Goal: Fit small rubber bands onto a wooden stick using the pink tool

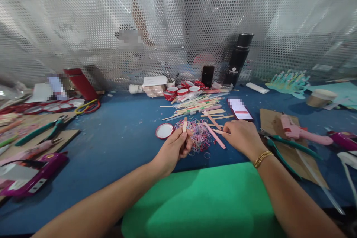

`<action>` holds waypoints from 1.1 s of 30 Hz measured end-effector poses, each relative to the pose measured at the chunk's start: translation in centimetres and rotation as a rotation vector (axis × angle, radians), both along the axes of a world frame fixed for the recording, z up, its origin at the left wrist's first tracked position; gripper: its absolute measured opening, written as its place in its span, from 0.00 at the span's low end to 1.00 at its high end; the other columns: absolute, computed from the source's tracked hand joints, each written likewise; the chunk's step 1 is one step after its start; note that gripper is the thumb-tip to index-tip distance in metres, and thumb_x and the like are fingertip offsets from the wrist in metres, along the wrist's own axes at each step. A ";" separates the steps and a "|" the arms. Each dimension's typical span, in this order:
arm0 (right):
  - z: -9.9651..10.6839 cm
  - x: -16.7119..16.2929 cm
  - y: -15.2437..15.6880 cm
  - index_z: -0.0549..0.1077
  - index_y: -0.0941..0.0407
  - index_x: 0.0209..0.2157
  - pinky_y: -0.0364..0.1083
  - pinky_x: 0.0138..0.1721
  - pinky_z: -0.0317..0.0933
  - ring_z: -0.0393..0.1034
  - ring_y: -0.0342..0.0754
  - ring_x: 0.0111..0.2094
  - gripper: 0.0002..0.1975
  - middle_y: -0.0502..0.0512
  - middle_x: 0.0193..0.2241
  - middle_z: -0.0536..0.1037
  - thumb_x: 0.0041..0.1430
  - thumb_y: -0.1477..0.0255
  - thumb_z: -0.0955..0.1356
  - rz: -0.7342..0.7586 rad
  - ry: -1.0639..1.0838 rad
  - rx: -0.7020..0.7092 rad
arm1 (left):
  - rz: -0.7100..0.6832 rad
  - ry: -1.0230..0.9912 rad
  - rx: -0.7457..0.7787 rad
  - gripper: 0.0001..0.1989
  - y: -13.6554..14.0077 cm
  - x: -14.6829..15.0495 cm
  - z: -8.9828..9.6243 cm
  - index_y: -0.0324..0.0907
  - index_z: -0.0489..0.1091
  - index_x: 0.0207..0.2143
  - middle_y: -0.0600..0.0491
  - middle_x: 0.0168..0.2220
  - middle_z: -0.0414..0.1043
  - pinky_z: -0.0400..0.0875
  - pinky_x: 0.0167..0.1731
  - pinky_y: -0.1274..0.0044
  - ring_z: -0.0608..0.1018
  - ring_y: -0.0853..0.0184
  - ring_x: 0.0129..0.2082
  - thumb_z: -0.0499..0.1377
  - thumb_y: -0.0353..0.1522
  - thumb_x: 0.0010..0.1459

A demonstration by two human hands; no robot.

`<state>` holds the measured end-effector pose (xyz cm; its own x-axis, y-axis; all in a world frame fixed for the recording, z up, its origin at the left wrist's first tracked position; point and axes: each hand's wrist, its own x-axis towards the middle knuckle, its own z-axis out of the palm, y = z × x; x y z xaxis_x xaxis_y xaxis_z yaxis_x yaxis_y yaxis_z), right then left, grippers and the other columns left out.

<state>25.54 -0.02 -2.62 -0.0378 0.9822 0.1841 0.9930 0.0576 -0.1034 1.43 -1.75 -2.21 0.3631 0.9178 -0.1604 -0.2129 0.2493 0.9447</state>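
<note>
Your hands are apart: your left hand (pixel 176 147) closes around a flat, pale wooden craft stick (pixel 185 123), its visible end bare and upright, over the left side of a tangled heap of multicoloured rubber bands (pixel 200 139); your right hand (pixel 243 137) pinches a slim, cream-coloured stick (pixel 220 132) at the heap's right edge. These two sticks are not joined, so work on them seems early, and many loose, thin wooden sticks (pixel 195 105) lie beyond the heap

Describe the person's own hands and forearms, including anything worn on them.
The left hand and right hand are both ungloved. No sleeve covers the visible part of the left forearm or the right forearm. The right wrist wears a gold-coloured bracelet; nothing shows on the left wrist.
</note>
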 end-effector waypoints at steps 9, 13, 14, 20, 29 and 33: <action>0.4 0.3 -0.1 0.74 0.54 0.29 0.46 0.30 0.48 0.71 0.49 0.28 0.07 0.53 0.25 0.79 0.60 0.67 0.67 0.018 0.090 0.023 | 0.013 -0.041 -0.064 0.13 -0.1 -0.2 0.3 0.40 0.66 0.37 0.53 0.27 0.71 0.63 0.25 0.81 0.71 0.73 0.24 0.60 0.41 0.59; 0.3 0.2 -0.2 0.73 0.53 0.29 0.46 0.29 0.47 0.71 0.49 0.28 0.07 0.52 0.25 0.78 0.60 0.67 0.67 0.011 0.083 0.024 | 0.000 -0.051 -0.054 0.14 0.0 -0.2 0.2 0.39 0.68 0.34 0.49 0.31 0.74 0.69 0.34 0.76 0.75 0.69 0.30 0.61 0.42 0.58; 0.3 0.2 -0.2 0.73 0.53 0.29 0.46 0.28 0.47 0.71 0.49 0.27 0.06 0.51 0.24 0.78 0.59 0.68 0.67 0.001 0.069 0.015 | 0.003 -0.039 -0.035 0.14 0.0 -0.2 0.2 0.39 0.70 0.34 0.49 0.31 0.74 0.69 0.35 0.76 0.75 0.68 0.32 0.62 0.42 0.57; 0.2 -0.4 -0.3 0.73 0.54 0.31 0.46 0.30 0.51 0.72 0.50 0.32 0.04 0.54 0.32 0.79 0.58 0.69 0.68 0.023 0.081 0.118 | 0.032 0.081 0.053 0.14 0.0 -0.4 0.3 0.39 0.75 0.34 0.51 0.32 0.71 0.63 0.32 0.80 0.70 0.71 0.31 0.61 0.42 0.58; -0.6 -2.6 -0.8 0.73 0.56 0.26 0.47 0.28 0.53 0.70 0.51 0.28 0.08 0.59 0.27 0.77 0.57 0.71 0.66 0.102 0.033 0.109 | 0.023 -0.097 -0.007 0.15 -0.3 0.1 0.3 0.40 0.67 0.33 0.56 0.25 0.63 0.66 0.31 0.79 0.66 0.73 0.25 0.63 0.43 0.56; -0.2 -1.9 -0.7 0.72 0.55 0.30 0.46 0.29 0.55 0.70 0.48 0.28 0.08 0.56 0.28 0.78 0.61 0.68 0.64 0.140 0.329 0.112 | 0.094 -0.071 0.004 0.16 0.1 -0.2 0.1 0.39 0.67 0.35 0.61 0.21 0.51 0.52 0.20 0.84 0.55 0.78 0.20 0.64 0.43 0.54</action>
